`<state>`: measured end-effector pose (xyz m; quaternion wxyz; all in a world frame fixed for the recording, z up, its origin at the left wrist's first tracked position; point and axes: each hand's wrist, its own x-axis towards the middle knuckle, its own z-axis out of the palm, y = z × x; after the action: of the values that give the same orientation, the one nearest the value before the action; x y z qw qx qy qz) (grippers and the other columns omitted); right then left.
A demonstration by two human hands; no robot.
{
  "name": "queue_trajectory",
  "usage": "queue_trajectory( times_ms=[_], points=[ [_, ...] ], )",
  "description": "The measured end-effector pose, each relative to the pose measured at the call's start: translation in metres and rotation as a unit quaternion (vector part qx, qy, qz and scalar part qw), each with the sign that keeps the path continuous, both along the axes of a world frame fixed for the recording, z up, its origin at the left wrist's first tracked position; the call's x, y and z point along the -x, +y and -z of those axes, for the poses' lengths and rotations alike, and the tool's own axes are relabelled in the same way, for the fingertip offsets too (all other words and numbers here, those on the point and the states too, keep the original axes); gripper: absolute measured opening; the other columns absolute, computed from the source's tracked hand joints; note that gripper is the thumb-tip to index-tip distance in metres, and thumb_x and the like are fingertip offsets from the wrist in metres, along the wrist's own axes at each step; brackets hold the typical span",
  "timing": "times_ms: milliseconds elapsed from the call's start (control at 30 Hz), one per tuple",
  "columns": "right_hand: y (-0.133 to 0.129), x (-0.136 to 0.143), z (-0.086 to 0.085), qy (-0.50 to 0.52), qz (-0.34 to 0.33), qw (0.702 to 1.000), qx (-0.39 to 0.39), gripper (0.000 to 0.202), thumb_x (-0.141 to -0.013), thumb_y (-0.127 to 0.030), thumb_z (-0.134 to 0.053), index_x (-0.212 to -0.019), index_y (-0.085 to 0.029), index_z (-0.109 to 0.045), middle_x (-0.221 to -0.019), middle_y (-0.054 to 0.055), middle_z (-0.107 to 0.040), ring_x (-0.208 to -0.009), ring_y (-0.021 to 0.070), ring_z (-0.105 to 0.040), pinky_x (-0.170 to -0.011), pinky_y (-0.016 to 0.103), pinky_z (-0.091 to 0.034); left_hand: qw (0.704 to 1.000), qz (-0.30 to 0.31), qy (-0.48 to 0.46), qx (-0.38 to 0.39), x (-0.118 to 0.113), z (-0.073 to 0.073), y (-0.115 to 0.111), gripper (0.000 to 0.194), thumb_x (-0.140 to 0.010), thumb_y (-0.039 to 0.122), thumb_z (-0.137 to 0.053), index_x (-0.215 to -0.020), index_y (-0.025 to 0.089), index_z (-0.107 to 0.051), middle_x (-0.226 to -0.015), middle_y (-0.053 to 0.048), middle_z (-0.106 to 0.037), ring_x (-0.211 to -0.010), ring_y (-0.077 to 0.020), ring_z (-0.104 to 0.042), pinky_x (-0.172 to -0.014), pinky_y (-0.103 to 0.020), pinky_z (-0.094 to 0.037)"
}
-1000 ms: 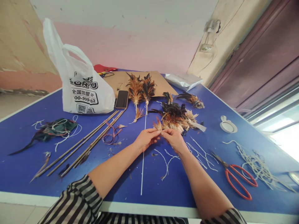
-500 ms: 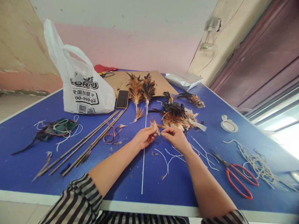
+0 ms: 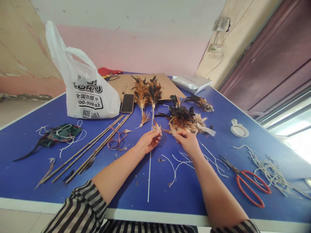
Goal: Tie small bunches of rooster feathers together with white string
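My left hand (image 3: 150, 141) is closed in a pinch round a small tuft of orange-brown feathers (image 3: 157, 127), tips pointing up. My right hand (image 3: 186, 139) has thumb and fingers pressed together at the near edge of a loose feather pile (image 3: 182, 116), black, brown and cream. What lies between those fingertips is too small to make out. Beyond my left hand, two bound feather bunches (image 3: 141, 92) lie side by side with pale tied stems. Below my hands, cut white strings (image 3: 174, 166) are scattered on the blue table (image 3: 126, 191).
Red-handled scissors (image 3: 251, 186), a tangle of white string (image 3: 272, 173) and a roll of white tape (image 3: 239, 130) lie on the right. To the left are thin sticks (image 3: 94, 145), a phone (image 3: 127, 103) and a white plastic bag (image 3: 89, 87). Cardboard (image 3: 167, 84) lies at the back.
My right hand has moved right and slightly away from my left, to the feather pile's edge. My left hand has shifted a little left with its feather tuft.
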<state>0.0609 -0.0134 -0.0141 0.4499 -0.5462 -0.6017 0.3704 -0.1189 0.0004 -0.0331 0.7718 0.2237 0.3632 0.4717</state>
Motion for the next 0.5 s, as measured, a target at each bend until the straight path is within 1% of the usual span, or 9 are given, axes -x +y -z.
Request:
queue_trajectory(
  times_ms=[67, 133, 233, 333, 433, 500],
  points=[
    [0.002, 0.0, 0.002, 0.081, 0.033, 0.996, 0.035, 0.026, -0.063, -0.041, -0.065, -0.071, -0.016, -0.064, -0.049, -0.003, -0.051, -0.046, 0.0087, -0.045, -0.048, 0.022, -0.036, 1.0, 0.006, 0.009, -0.005, -0.001, -0.001, -0.001, 0.016, -0.064, 0.019, -0.07, -0.076, 0.012, -0.06, -0.067, 0.001, -0.058, -0.049, -0.0034, -0.053, -0.039, -0.012, -0.038],
    [0.001, 0.004, 0.004, 0.105, 0.016, 0.992, 0.066, 0.028, -0.06, -0.042, -0.067, -0.069, -0.015, -0.064, -0.049, -0.003, -0.052, -0.046, 0.0086, -0.045, -0.046, 0.022, -0.035, 1.0, 0.017, 0.019, -0.017, -0.004, -0.003, -0.004, 0.018, -0.062, 0.019, -0.071, -0.075, 0.012, -0.061, -0.068, 0.0, -0.058, -0.05, -0.0036, -0.052, -0.04, -0.012, -0.037],
    [-0.003, 0.014, 0.006, 0.069, -0.015, 0.993, 0.094, 0.03, -0.059, -0.043, -0.067, -0.07, -0.015, -0.067, -0.052, -0.001, -0.056, -0.047, 0.0091, -0.046, -0.046, 0.022, -0.035, 0.999, 0.023, 0.027, -0.029, -0.007, -0.005, -0.008, 0.022, -0.058, 0.02, -0.074, -0.074, 0.011, -0.062, -0.066, 0.001, -0.057, -0.05, -0.0037, -0.051, -0.041, -0.013, -0.036],
    [-0.005, 0.02, 0.008, 0.045, -0.018, 0.993, 0.109, 0.033, -0.061, -0.045, -0.065, -0.076, -0.015, -0.069, -0.056, 0.001, -0.06, -0.048, 0.0094, -0.047, -0.044, 0.021, -0.033, 0.998, 0.024, 0.03, -0.04, -0.008, -0.005, -0.009, 0.024, -0.056, 0.021, -0.075, -0.074, 0.012, -0.063, -0.064, 0.001, -0.057, -0.049, -0.0031, -0.049, -0.042, -0.013, -0.035],
    [-0.006, 0.021, 0.008, 0.045, -0.032, 0.991, 0.122, 0.033, -0.063, -0.044, -0.064, -0.077, -0.015, -0.07, -0.055, 0.001, -0.06, -0.047, 0.0092, -0.047, -0.043, 0.02, -0.032, 0.997, 0.03, 0.037, -0.057, -0.008, -0.005, -0.009, 0.024, -0.056, 0.024, -0.075, -0.073, 0.011, -0.063, -0.062, 0.0, -0.058, -0.05, -0.0033, -0.048, -0.044, -0.014, -0.034],
    [-0.006, 0.021, 0.007, 0.056, -0.044, 0.99, 0.122, 0.031, -0.063, -0.042, -0.064, -0.076, -0.015, -0.069, -0.06, 0.002, -0.062, -0.048, 0.0086, -0.048, -0.043, 0.02, -0.033, 0.996, 0.034, 0.047, -0.07, -0.008, -0.005, -0.009, 0.024, -0.057, 0.026, -0.074, -0.072, 0.011, -0.064, -0.06, 0.0, -0.058, -0.05, -0.0038, -0.048, -0.045, -0.015, -0.033]
  ],
)
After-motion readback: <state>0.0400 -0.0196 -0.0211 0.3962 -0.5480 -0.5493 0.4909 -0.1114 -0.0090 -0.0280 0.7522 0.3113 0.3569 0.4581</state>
